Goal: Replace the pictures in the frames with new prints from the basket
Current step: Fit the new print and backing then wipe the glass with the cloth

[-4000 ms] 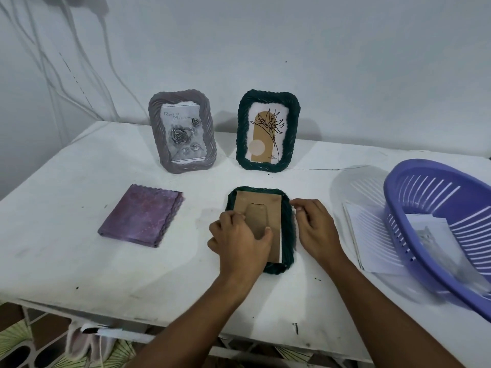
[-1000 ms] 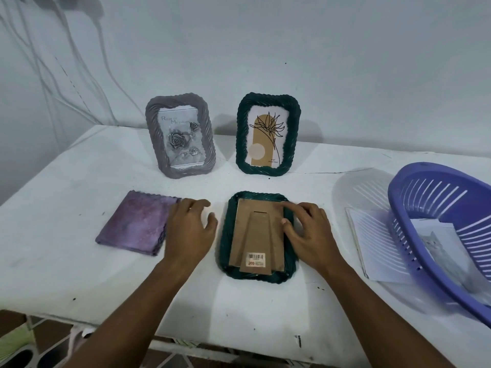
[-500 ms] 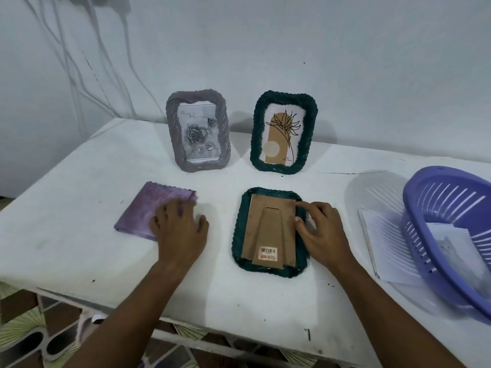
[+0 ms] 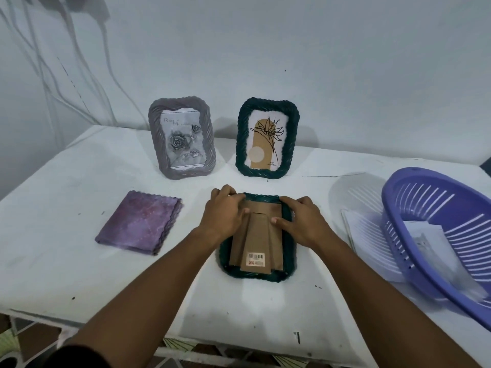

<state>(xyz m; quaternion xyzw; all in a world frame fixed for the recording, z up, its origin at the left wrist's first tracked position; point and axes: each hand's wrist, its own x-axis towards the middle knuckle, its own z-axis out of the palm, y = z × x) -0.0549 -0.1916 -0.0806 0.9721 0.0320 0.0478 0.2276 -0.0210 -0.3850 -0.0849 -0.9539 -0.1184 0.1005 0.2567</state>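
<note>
Centrally, a dark green frame [image 4: 288, 264] lies face down on the white tabletop [image 4: 66, 235], its brown cardboard backing [image 4: 261, 235] with a barcode sticker facing up. The left hand [image 4: 225, 213] has its fingers curled over the frame's far left corner, grasping it there, while the right hand [image 4: 303, 221] curls over the far right corner, its thumb pressing on the backing. Farther back stand two upright frames: a grey frame [image 4: 182, 138] holding a rose picture on the left, and a green frame [image 4: 267, 138] with a plant drawing to its right. A folded purple cloth [image 4: 139, 221] lies to the left. At the right, a purple basket [image 4: 425, 208] holds prints [image 4: 430, 243], and a white sheet [image 4: 369, 235] lies beside it.
</note>
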